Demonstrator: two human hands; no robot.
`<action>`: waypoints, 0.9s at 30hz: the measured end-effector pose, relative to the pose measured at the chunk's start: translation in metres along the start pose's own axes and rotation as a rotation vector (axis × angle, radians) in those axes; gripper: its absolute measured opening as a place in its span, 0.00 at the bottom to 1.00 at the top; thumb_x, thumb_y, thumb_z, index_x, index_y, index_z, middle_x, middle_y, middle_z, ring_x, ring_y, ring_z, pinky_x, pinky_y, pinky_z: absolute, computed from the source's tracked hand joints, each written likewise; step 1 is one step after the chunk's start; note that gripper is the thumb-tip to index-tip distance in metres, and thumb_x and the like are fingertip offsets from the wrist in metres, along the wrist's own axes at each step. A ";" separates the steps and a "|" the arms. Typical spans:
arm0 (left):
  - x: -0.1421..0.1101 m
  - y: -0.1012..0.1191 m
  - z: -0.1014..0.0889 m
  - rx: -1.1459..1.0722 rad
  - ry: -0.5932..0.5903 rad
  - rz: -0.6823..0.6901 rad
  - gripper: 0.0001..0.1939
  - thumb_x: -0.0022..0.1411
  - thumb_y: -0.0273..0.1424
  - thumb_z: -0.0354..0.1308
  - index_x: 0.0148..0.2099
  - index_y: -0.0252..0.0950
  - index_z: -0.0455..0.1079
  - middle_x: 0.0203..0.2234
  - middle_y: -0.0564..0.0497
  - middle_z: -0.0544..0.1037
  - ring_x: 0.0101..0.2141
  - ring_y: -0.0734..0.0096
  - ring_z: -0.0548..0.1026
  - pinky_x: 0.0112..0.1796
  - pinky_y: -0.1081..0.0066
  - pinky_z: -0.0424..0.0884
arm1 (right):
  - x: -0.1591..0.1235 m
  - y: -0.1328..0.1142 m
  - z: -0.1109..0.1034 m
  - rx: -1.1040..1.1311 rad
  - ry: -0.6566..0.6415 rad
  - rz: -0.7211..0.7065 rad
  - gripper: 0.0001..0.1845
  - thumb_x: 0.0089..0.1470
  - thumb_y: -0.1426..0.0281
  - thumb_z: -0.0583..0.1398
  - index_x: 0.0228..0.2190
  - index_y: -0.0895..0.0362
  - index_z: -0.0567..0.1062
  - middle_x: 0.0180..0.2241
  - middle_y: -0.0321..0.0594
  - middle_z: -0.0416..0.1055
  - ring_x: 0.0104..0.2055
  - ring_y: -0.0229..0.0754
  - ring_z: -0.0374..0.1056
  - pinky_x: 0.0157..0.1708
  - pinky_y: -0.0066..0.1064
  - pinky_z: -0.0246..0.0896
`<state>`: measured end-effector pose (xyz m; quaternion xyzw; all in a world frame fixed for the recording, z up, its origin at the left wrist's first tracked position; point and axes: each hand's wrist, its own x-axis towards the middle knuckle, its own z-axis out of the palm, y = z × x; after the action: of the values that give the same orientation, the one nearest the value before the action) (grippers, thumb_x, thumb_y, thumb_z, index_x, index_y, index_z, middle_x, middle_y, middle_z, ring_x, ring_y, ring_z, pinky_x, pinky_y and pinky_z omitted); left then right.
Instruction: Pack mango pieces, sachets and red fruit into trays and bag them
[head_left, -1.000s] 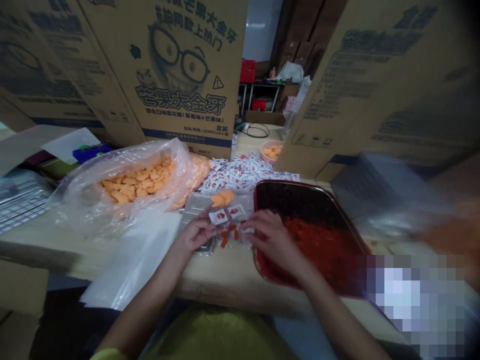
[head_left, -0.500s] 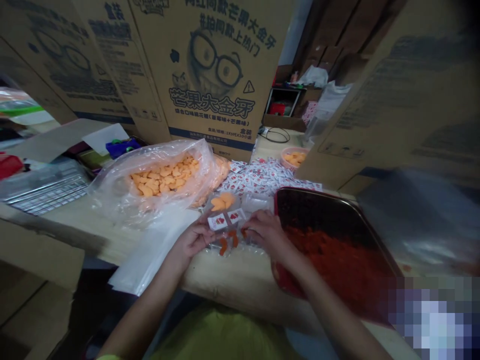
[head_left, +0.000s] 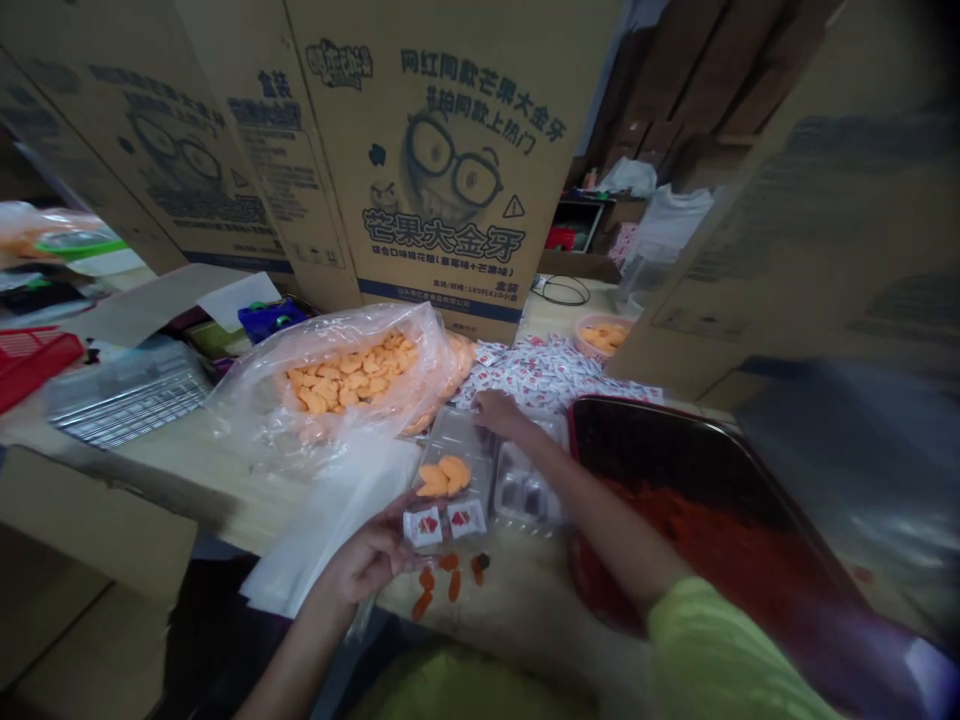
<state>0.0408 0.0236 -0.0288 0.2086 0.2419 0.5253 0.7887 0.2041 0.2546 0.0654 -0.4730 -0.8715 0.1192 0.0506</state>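
Beside the red tray [head_left: 645, 403], the right hand [head_left: 499, 412] rested curled, fingertips on the far edge of a clear blister tray [head_left: 457, 440]. The left hand [head_left: 367, 562] lay spread under its near edge, any pinch unclear. Two orange candies [head_left: 442, 476] and two sachets [head_left: 424, 527] sat loose; a tilt risked spilling them onto the table [head_left: 517, 610].

Right-side plastic sheeting [head_left: 840, 470] is blurred; print on the sachets [head_left: 540, 375] is too small to read
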 end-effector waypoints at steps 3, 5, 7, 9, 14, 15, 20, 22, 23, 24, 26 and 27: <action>0.000 -0.005 -0.004 -0.012 -0.005 0.023 0.43 0.40 0.10 0.49 0.56 0.50 0.65 0.50 0.53 0.74 0.40 0.62 0.76 0.39 0.65 0.73 | 0.020 0.001 0.006 0.050 -0.087 0.012 0.10 0.44 0.76 0.63 0.33 0.60 0.75 0.34 0.40 0.74 0.35 0.39 0.67 0.33 0.25 0.57; 0.001 -0.004 -0.004 -0.009 -0.018 0.036 0.44 0.40 0.10 0.49 0.57 0.51 0.65 0.50 0.54 0.74 0.39 0.63 0.76 0.38 0.66 0.73 | 0.027 0.003 0.006 0.088 -0.133 0.002 0.09 0.44 0.77 0.63 0.32 0.61 0.76 0.33 0.39 0.74 0.34 0.37 0.68 0.31 0.22 0.58; 0.001 -0.003 -0.003 0.007 -0.035 0.036 0.43 0.41 0.11 0.51 0.57 0.52 0.64 0.51 0.54 0.73 0.42 0.60 0.76 0.39 0.65 0.73 | 0.031 0.006 0.005 0.124 -0.173 -0.010 0.09 0.43 0.78 0.63 0.32 0.62 0.76 0.32 0.38 0.75 0.34 0.37 0.68 0.31 0.21 0.58; 0.001 -0.001 -0.001 0.027 -0.037 0.025 0.43 0.42 0.12 0.52 0.57 0.53 0.64 0.52 0.54 0.72 0.44 0.58 0.75 0.40 0.64 0.72 | 0.034 0.008 0.003 0.155 -0.204 -0.012 0.10 0.42 0.78 0.64 0.31 0.61 0.77 0.31 0.38 0.75 0.33 0.37 0.68 0.30 0.21 0.58; 0.001 0.001 0.002 0.028 -0.012 0.011 0.43 0.42 0.12 0.53 0.57 0.54 0.64 0.53 0.54 0.72 0.45 0.56 0.74 0.38 0.65 0.72 | 0.041 0.013 0.003 0.201 -0.254 0.004 0.10 0.41 0.77 0.63 0.31 0.61 0.78 0.30 0.37 0.76 0.32 0.38 0.68 0.28 0.22 0.59; 0.001 0.001 0.002 0.029 -0.010 0.006 0.43 0.41 0.12 0.53 0.57 0.54 0.64 0.52 0.54 0.72 0.45 0.56 0.74 0.38 0.65 0.72 | 0.042 0.014 0.003 0.209 -0.264 0.002 0.10 0.41 0.77 0.63 0.31 0.61 0.78 0.30 0.37 0.76 0.32 0.38 0.68 0.28 0.22 0.59; 0.002 0.001 0.000 0.024 0.001 -0.009 0.42 0.40 0.13 0.55 0.57 0.51 0.65 0.53 0.52 0.72 0.44 0.56 0.74 0.40 0.62 0.72 | 0.048 0.016 0.001 0.230 -0.317 -0.012 0.10 0.39 0.76 0.65 0.29 0.59 0.79 0.27 0.34 0.76 0.31 0.38 0.68 0.28 0.22 0.59; 0.002 0.001 -0.001 0.030 0.015 -0.010 0.43 0.40 0.13 0.54 0.58 0.50 0.64 0.53 0.52 0.71 0.44 0.56 0.73 0.40 0.62 0.71 | 0.050 0.017 0.001 0.235 -0.331 -0.015 0.10 0.38 0.75 0.65 0.29 0.60 0.79 0.26 0.34 0.75 0.30 0.38 0.68 0.29 0.23 0.59; 0.002 0.000 -0.002 0.035 0.019 -0.009 0.43 0.40 0.13 0.54 0.58 0.50 0.64 0.53 0.52 0.71 0.44 0.57 0.73 0.40 0.62 0.71 | 0.051 0.017 0.000 0.240 -0.337 -0.020 0.10 0.38 0.75 0.65 0.29 0.60 0.79 0.26 0.34 0.75 0.30 0.38 0.68 0.29 0.23 0.59; 0.002 0.000 -0.002 0.040 0.020 -0.009 0.44 0.39 0.13 0.54 0.58 0.50 0.63 0.53 0.52 0.71 0.44 0.57 0.73 0.40 0.62 0.71 | 0.052 0.017 0.000 0.246 -0.341 -0.025 0.10 0.38 0.75 0.65 0.28 0.60 0.79 0.26 0.34 0.75 0.31 0.38 0.68 0.30 0.23 0.59; 0.002 -0.001 -0.003 0.043 0.012 -0.011 0.45 0.40 0.13 0.53 0.60 0.51 0.61 0.54 0.53 0.70 0.45 0.57 0.73 0.40 0.63 0.72 | 0.053 0.017 -0.001 0.259 -0.341 -0.034 0.09 0.37 0.75 0.65 0.28 0.60 0.79 0.26 0.34 0.75 0.31 0.38 0.67 0.31 0.23 0.59; 0.003 -0.001 -0.003 0.044 0.007 -0.009 0.45 0.40 0.13 0.52 0.60 0.51 0.60 0.55 0.52 0.69 0.46 0.56 0.72 0.40 0.63 0.72 | 0.053 0.018 -0.001 0.266 -0.339 -0.037 0.09 0.37 0.75 0.65 0.28 0.60 0.79 0.27 0.34 0.75 0.31 0.38 0.67 0.31 0.23 0.59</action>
<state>0.0405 0.0259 -0.0324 0.2230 0.2569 0.5171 0.7854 0.1895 0.3082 0.0604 -0.4191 -0.8527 0.3101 -0.0326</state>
